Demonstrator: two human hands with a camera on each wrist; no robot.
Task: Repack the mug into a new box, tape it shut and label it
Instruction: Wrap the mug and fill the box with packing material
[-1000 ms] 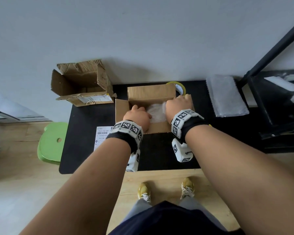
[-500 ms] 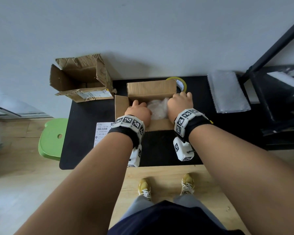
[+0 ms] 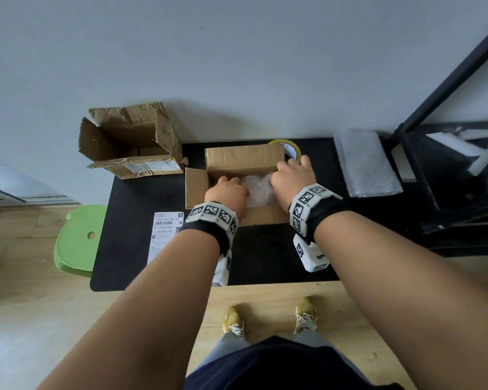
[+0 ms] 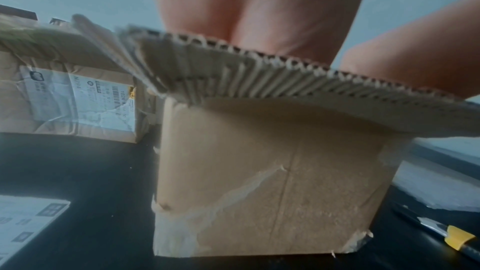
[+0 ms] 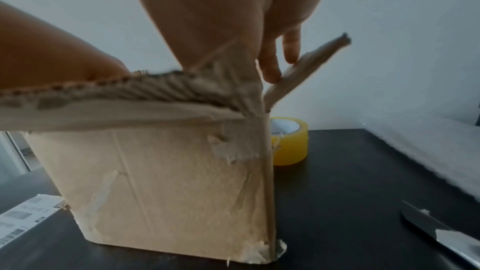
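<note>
The new cardboard box (image 3: pixel 238 160) stands open on the black table (image 3: pixel 141 220), its far flap upright and its near flap (image 4: pixel 298 98) bent outward under my wrists. Inside lies a bubble-wrapped bundle (image 3: pixel 258 188); the mug itself is hidden. My left hand (image 3: pixel 228 188) reaches down into the box on the bundle's left, with its fingers out of sight. My right hand (image 3: pixel 292 173) is at the box's right edge, where straight fingertips (image 5: pixel 271 73) touch the raised right flap (image 5: pixel 306 67). The yellow tape roll (image 5: pixel 288 143) stands behind the box, and the shipping label (image 3: pixel 166 235) lies front left.
The torn old box (image 3: pixel 130 142) sits at the table's back-left corner. A folded bubble-wrap sheet (image 3: pixel 366 164) lies to the right, with a utility knife (image 4: pixel 451 237) near it. A black shelf frame (image 3: pixel 448 175) stands at the right and a green stool (image 3: pixel 79 240) at the left.
My right hand has moved off the bundle to the box's right edge and onto the right flap. My left hand has stayed in the box.
</note>
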